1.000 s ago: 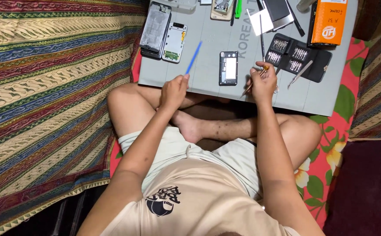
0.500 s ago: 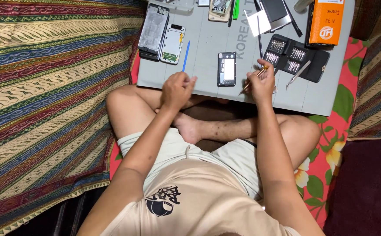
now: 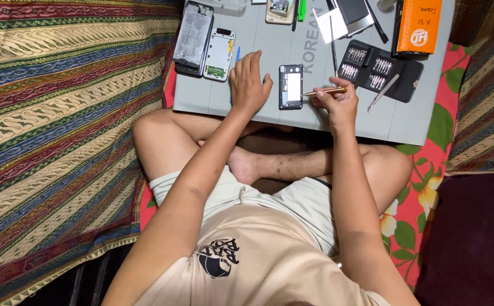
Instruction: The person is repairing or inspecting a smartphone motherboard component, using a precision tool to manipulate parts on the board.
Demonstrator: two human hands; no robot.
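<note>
I sit cross-legged behind a grey work mat (image 3: 269,39). My left hand (image 3: 248,83) lies flat on the mat with fingers spread, holding nothing, just left of a small opened phone (image 3: 290,86). A blue pen-like tool (image 3: 237,54) pokes out from beyond its fingers. My right hand (image 3: 337,101) grips a gold screwdriver (image 3: 326,90), whose tip points left at the phone's right edge.
A black screwdriver-bit case (image 3: 378,69), tweezers (image 3: 384,92), an orange box (image 3: 418,25), a phone frame (image 3: 194,37) and a white phone back (image 3: 219,54) lie on the mat. A striped cloth (image 3: 60,130) spreads left; a red floral cloth (image 3: 422,198) lies right.
My left hand has slid forward onto the mat and flattened beside the phone. The right hand lowered the screwdriver so its tip points at the phone. The camera view moved closer.
</note>
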